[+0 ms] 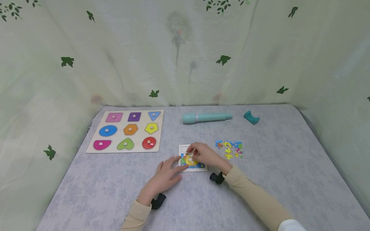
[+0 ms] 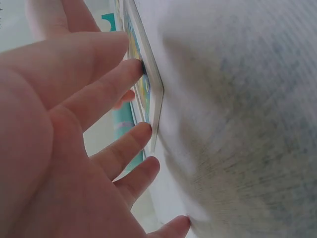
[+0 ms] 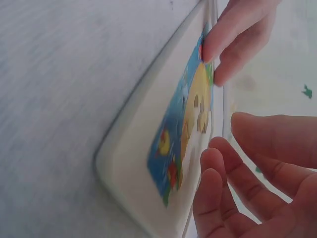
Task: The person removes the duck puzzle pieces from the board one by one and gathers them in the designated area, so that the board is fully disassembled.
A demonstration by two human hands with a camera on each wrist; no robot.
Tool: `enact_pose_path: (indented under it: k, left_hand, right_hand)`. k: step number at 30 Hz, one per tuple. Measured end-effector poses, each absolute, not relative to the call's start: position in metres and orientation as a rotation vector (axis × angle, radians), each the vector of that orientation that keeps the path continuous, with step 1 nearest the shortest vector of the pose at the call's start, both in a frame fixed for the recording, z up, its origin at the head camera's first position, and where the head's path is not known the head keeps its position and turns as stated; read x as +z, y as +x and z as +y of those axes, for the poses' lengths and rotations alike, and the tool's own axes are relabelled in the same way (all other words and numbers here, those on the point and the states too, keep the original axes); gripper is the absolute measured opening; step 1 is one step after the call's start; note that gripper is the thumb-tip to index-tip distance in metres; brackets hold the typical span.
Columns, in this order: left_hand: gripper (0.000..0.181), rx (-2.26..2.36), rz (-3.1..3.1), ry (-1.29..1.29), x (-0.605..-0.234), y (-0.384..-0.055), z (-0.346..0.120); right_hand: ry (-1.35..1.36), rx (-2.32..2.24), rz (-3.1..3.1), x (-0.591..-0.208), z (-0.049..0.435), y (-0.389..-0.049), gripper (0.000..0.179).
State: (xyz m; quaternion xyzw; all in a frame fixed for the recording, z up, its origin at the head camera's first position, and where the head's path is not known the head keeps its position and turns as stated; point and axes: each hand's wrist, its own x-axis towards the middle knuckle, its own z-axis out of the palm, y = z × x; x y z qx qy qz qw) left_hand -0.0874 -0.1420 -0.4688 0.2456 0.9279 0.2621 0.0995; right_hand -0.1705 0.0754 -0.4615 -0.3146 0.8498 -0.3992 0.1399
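A small jigsaw puzzle in a white frame [image 1: 193, 169] lies flat on the table, partly filled with blue and yellow pieces. Bare white backing [image 3: 194, 148] shows beside its yellow part in the right wrist view. My left hand [image 1: 166, 175] spreads its fingers at the frame's left side, two fingertips touching the puzzle. Over the upper right part of the puzzle is my right hand [image 1: 206, 154], fingers bent and close above the picture. Its thumb and fingertips stand apart in the right wrist view, with no piece visible between them. Loose jigsaw pieces [image 1: 228, 150] lie to its right.
A wooden shape board [image 1: 138, 141] with colored knobbed shapes lies at the back left. Behind the puzzle is a long teal tube-like object [image 1: 209, 117], with a small curved teal block [image 1: 251, 117] to its right. A leaf-patterned curtain [image 1: 188, 80] hangs behind the table.
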Motion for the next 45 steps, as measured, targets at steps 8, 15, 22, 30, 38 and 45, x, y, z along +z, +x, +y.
enact_pose_path:
  k: [8,15,22,30,38,45]
  left_hand:
    - [0.037,0.794,2.742,0.725,-0.467,-0.087,-0.143]
    - [0.036,0.803,2.731,0.708,-0.465,-0.088,-0.142]
    - [0.036,0.810,2.722,0.698,-0.465,-0.089,-0.142]
    - [0.036,0.805,2.725,0.684,-0.466,-0.088,-0.142]
    - [0.037,0.807,2.738,0.674,-0.467,-0.087,-0.141]
    - [0.037,0.815,2.738,0.658,-0.466,-0.087,-0.140]
  right_hand:
    - [-0.913,-1.172,2.433,-0.467,0.064,-0.172,0.025]
    - [-0.854,-1.225,2.443,-0.468,0.061,-0.173,0.026]
    - [-0.875,-1.231,2.458,-0.470,0.055,-0.177,0.023]
    - [-0.758,-1.315,2.389,-0.470,0.066,-0.178,0.022]
    - [-0.554,-1.327,2.456,-0.465,0.115,-0.181,0.014]
    - [-0.520,-1.248,2.560,-0.467,0.159,-0.183,0.011]
